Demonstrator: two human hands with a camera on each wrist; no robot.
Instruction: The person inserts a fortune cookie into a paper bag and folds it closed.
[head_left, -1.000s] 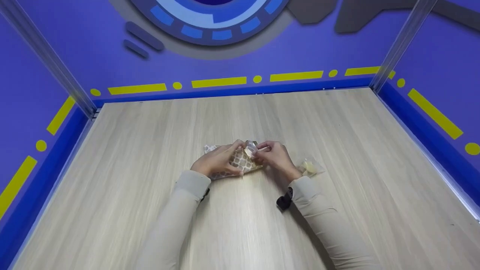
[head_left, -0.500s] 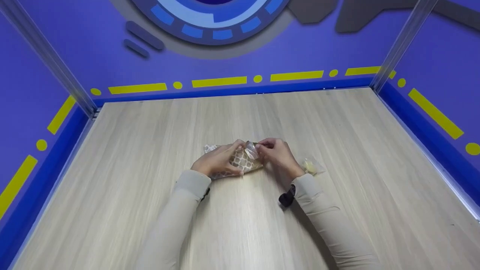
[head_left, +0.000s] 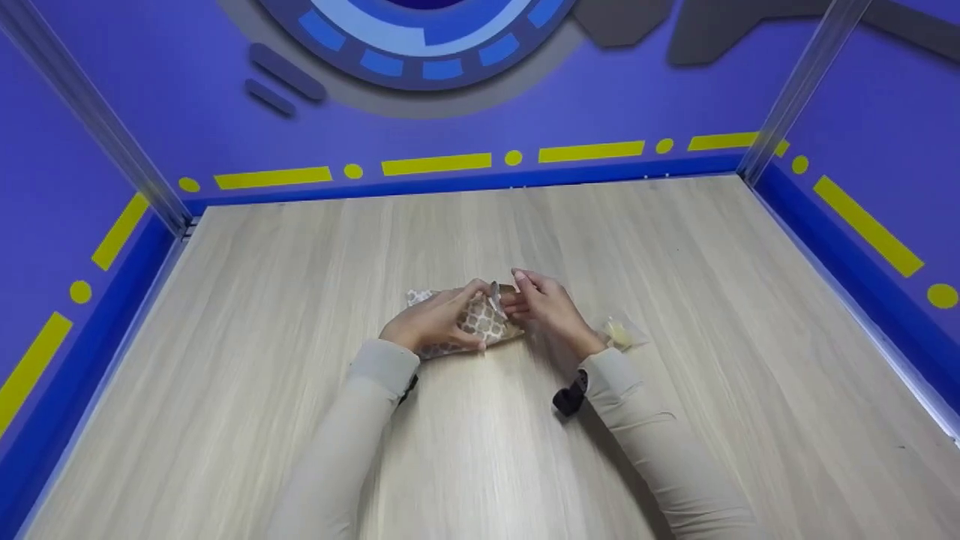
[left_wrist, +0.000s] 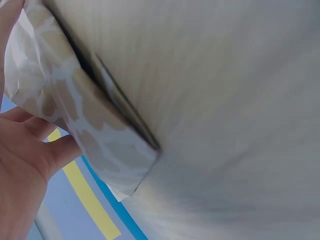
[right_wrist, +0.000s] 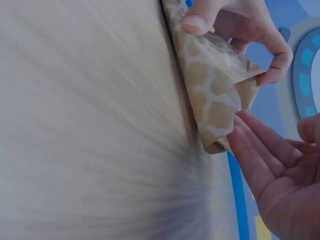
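A brown paper packet (head_left: pixel 482 321) with a white lattice pattern lies on the table in the head view. My left hand (head_left: pixel 433 319) grips it, thumb along the near side and fingers over the far side. At its right end a pale, shiny edge (head_left: pixel 496 298) stands up; the right wrist view shows the paper (right_wrist: pixel 215 100) folded open there. My right hand (head_left: pixel 546 306) is at that end. Its straight fingers (right_wrist: pixel 255 152) touch the paper while the thumb is raised apart. What the packet contains is hidden.
A small clear plastic bag (head_left: pixel 624 332) with something yellowish in it lies right of the right hand. The wood-grain table (head_left: pixel 300 262) is bounded by blue-purple walls (head_left: pixel 450 127) at the back and both sides.
My right fingers pinched the shiny flap at the packet's end, then let go. The thumb has lifted away and the fingers have straightened against the paper. My left hand keeps its hold.
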